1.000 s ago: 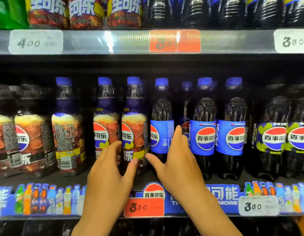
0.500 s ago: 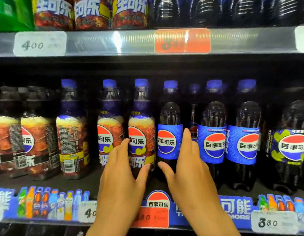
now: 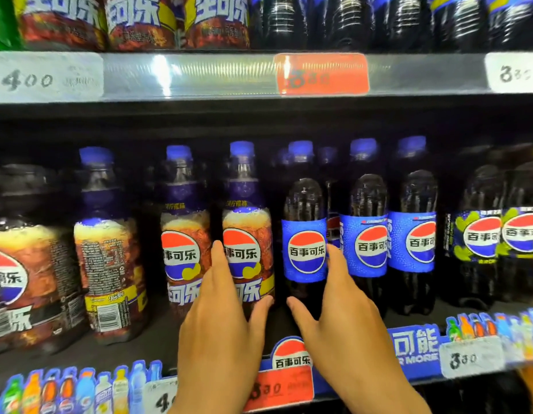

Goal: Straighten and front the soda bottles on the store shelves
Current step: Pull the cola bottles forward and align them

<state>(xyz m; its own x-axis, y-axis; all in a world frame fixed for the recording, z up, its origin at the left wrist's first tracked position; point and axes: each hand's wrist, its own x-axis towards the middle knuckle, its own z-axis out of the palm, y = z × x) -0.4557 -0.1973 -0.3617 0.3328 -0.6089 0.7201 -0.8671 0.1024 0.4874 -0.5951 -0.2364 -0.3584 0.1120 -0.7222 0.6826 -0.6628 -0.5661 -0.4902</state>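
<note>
Clasps the brown-label bottle (image 3: 247, 249) with the left hand (image 3: 220, 321), fingers (image 3: 218, 264) laid up its left flank and thumb hooked round its lower right. Clasps the blue-label bottle (image 3: 305, 252) with the right hand (image 3: 343, 321) in mirror fashion, fingers (image 3: 337, 264) up the right flank and thumb against the lower left. Holds both upright on the middle shelf (image 3: 160, 336), side by side between the two grips, logos facing out. Just left of the left grip, a second brown-label bottle (image 3: 181, 255), logo forward; further left of that grip, a turned bottle (image 3: 109, 264) showing its barcode and small print. Just right of the right grip, two more blue-label bottles (image 3: 369, 246), logos out; past the right fingertips, a recessed bottle (image 3: 333, 231) set deeper on the shelf. Well right of that grip, dark bottles with yellow-green labels (image 3: 480, 237). Beneath both wrists, the shelf-edge strip (image 3: 414, 351) with a red price tag (image 3: 281, 389). High above both grips, the upper shelf rail (image 3: 199, 76) with an orange tag (image 3: 322, 74).
</note>
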